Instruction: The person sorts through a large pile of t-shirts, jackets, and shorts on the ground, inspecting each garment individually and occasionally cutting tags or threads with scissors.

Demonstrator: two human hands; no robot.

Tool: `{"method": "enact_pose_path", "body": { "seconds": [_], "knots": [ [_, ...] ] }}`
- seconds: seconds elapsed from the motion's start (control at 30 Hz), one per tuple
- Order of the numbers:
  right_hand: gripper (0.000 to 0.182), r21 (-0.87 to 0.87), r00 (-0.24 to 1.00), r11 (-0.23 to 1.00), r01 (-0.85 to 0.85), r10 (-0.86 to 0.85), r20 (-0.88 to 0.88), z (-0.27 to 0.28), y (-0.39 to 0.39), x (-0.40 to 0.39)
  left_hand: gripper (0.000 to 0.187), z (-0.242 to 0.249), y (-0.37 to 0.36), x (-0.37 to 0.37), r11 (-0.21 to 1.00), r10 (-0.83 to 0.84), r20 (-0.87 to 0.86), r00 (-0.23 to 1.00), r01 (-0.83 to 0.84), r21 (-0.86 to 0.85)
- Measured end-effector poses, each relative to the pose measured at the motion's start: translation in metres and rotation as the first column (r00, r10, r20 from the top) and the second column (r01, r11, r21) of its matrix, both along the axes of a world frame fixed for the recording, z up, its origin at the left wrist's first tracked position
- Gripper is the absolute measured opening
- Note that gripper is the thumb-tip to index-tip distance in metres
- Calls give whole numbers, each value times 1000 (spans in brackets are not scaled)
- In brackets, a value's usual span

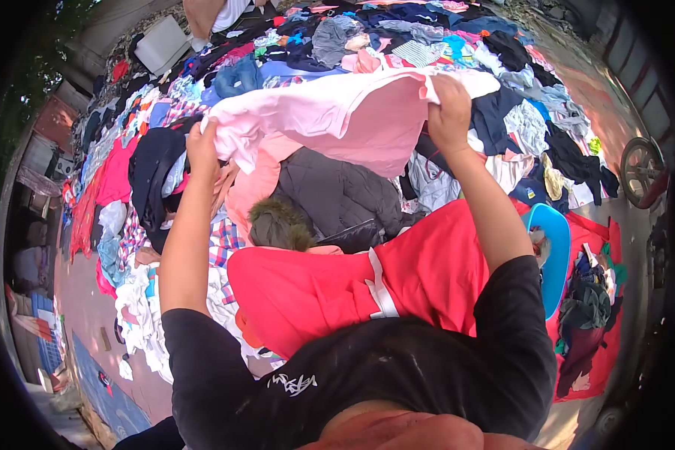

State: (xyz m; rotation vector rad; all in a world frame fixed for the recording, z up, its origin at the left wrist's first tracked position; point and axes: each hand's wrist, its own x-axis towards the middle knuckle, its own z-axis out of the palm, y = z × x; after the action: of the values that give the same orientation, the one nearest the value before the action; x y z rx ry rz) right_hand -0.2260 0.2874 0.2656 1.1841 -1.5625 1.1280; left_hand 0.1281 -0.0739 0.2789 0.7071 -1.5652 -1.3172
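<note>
A pale pink garment [352, 116] is held up and spread between both hands over a big heap of mixed clothes [397, 45]. My left hand [202, 150] grips its left edge. Its right edge is gripped by my right hand [448, 112]. Below it lies a dark grey padded jacket [337, 191] with a fur-trimmed hood [277, 225]. A red garment [397, 281] with a white strip lies nearest my body, under my arms.
A blue plastic tub [556, 255] sits at the right beside a red cloth [611, 300] holding a small pile of dark clothes. A wheel [641, 171] stands at the far right. Another person [210, 15] sits at the top. Bare pavement [90, 315] shows at the left.
</note>
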Motion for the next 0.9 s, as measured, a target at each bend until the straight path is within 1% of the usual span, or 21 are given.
{"method": "enact_pose_path", "body": {
  "seconds": [0.03, 0.07, 0.1, 0.13, 0.2, 0.23, 0.27, 0.33, 0.4, 0.43, 0.47, 0.5, 0.57, 0.6, 0.63, 0.67, 0.7, 0.73, 0.77, 0.87, 0.9],
  "knots": [
    [27, 278, 994, 960, -41, 67, -88, -39, 4, 7, 23, -28, 26, 4, 957, 57, 547, 835, 110, -269],
    [27, 872, 973, 433, -229, 70, 221, -98, 11, -12, 26, -54, 47, 14, 957, -273, 793, 545, 240, 164],
    [23, 928, 961, 289, -235, -70, 266, -129, 25, -19, 27, -86, 36, 29, 970, -234, 800, 552, 191, 151],
    [21, 954, 935, 149, -259, -211, 286, -143, 34, -22, 27, -84, 25, 30, 978, -209, 787, 580, 140, 156],
    [13, 894, 899, 411, -180, -300, 319, -127, 43, -18, 28, -60, 16, 33, 980, -166, 736, 656, 26, 197],
    [9, 843, 881, 522, -131, -329, 341, -118, 45, -12, 27, -64, 11, 34, 990, -99, 721, 685, -7, 143],
    [10, 814, 900, 563, -143, -268, 344, -117, 45, -6, 25, -56, 21, 29, 992, -69, 691, 720, -25, 126],
    [12, 736, 934, 657, -163, -139, 330, -106, 35, 1, 27, -41, 42, 16, 989, -129, 634, 762, 51, 140],
    [28, 694, 854, 617, -371, -67, 516, -82, 25, 31, 25, -28, 74, -5, 977, -210, 632, 746, 136, 164],
    [38, 639, 820, 627, -445, 0, 572, -82, 20, 47, 25, -23, 95, -13, 948, -317, 624, 714, 251, 195],
    [50, 638, 773, 577, -511, -16, 634, -62, 20, 72, 25, -18, 120, -19, 906, -419, 612, 670, 358, 228],
    [66, 596, 728, 532, -602, 59, 683, -70, 16, 86, 24, -8, 151, -24, 853, -511, 646, 568, 431, 295],
    [80, 549, 590, 315, -774, 43, 806, -51, 19, 125, 22, 19, 207, -28, 523, -821, 502, 272, 714, 467],
    [82, 423, 456, 280, -862, 66, 887, -51, 22, 145, 25, 34, 231, -27, 333, -881, 463, 97, 822, 462],
    [77, 392, 407, 109, -913, 222, 886, -78, 24, 153, 27, 42, 247, -24, 135, -909, 409, -78, 874, 468],
    [64, 323, 296, -164, -932, 169, 940, -68, 30, 164, 28, 44, 257, -23, -69, -899, 356, -256, 885, 461],
    [51, 238, 171, -431, -870, 189, 967, -72, 30, 176, 28, 39, 261, -25, -170, -901, 317, -296, 913, 371],
    [47, 164, 161, -604, -780, 60, 985, -70, 33, 181, 29, 35, 262, -29, -273, -895, 281, -347, 923, 270],
    [52, 80, 102, -666, -741, 6, 995, -87, 39, 185, 27, 32, 257, -34, -278, -881, 285, -378, 900, 336],
    [57, -3, 103, -467, -884, -201, 974, -110, 36, 170, 21, -6, 235, -46, 241, -935, 332, 127, 914, 327],
    [54, -97, 40, -379, -921, -337, 941, -120, 24, 149, 16, -28, 233, -54, 507, -843, 313, 438, 842, 186]
  ]
}}
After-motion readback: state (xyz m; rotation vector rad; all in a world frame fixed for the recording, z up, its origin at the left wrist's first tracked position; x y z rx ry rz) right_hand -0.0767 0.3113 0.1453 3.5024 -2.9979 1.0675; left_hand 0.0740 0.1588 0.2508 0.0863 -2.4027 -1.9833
